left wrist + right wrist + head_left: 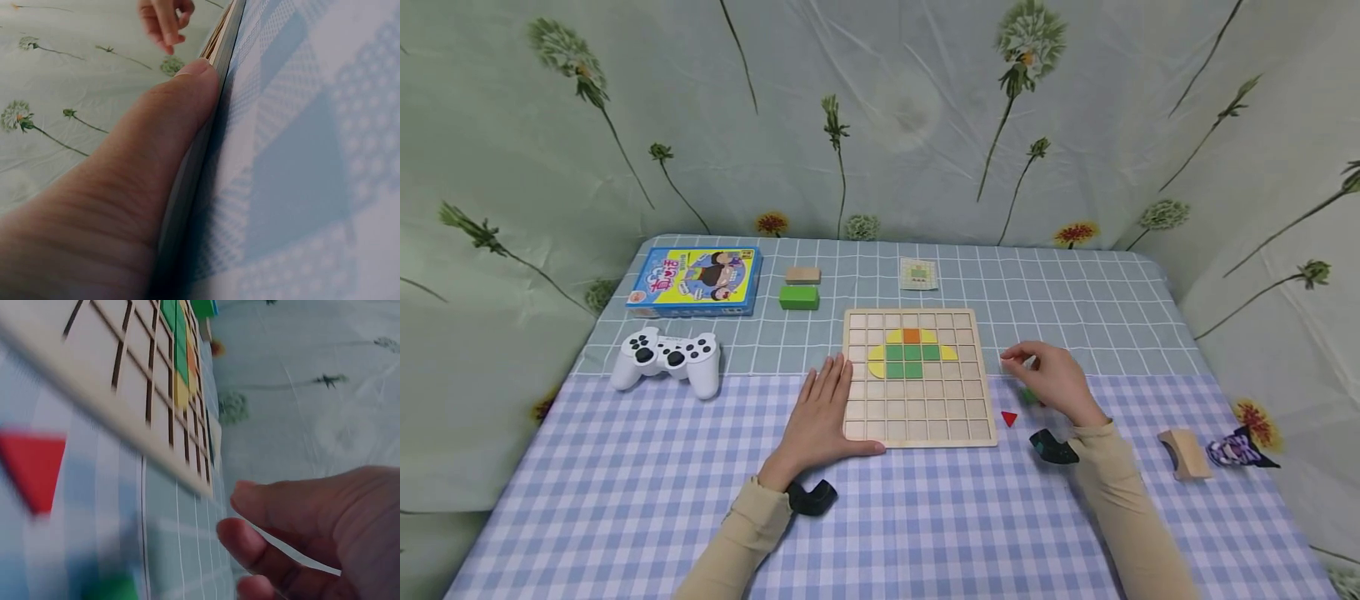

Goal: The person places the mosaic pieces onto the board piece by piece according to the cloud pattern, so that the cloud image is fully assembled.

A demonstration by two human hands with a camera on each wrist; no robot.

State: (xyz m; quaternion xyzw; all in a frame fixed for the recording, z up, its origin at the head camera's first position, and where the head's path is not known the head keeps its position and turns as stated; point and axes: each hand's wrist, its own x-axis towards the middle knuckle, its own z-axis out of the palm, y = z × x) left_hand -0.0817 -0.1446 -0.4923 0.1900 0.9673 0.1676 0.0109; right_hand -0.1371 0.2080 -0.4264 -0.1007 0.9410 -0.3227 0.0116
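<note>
**Your left hand [816,421] rests on the wooden grid board [917,389] while your right hand [1051,377] hangs to its right**

The board lies flat in the middle of the table. Your left hand is spread out, with its straight fingers along the board's left side and its thumb on the near edge. Your right hand is up in the air, just past the board's right side. Its fingers are bent, and in the right wrist view there is a gap between the thumb tip and the fingertip.

On the far half of the board you can see one orange square [912,336], with five green squares [913,352] in two rows just nearer to you. Yellow curved pieces [950,353] sit around them. A red triangle [1009,419] lies on the cloth just right of the board. A green piece [1028,396] is partly hidden under your right hand.

Past the far edge lies a small pattern card [918,273]. Far left you have a green block [799,297], a plain wooden block [802,275], a blue and yellow game box [696,282] and, nearer, a white game controller [670,360]. Over on the right sits a wooden arch block [1187,455], beside a purple cartoon figure [1234,450].
</note>
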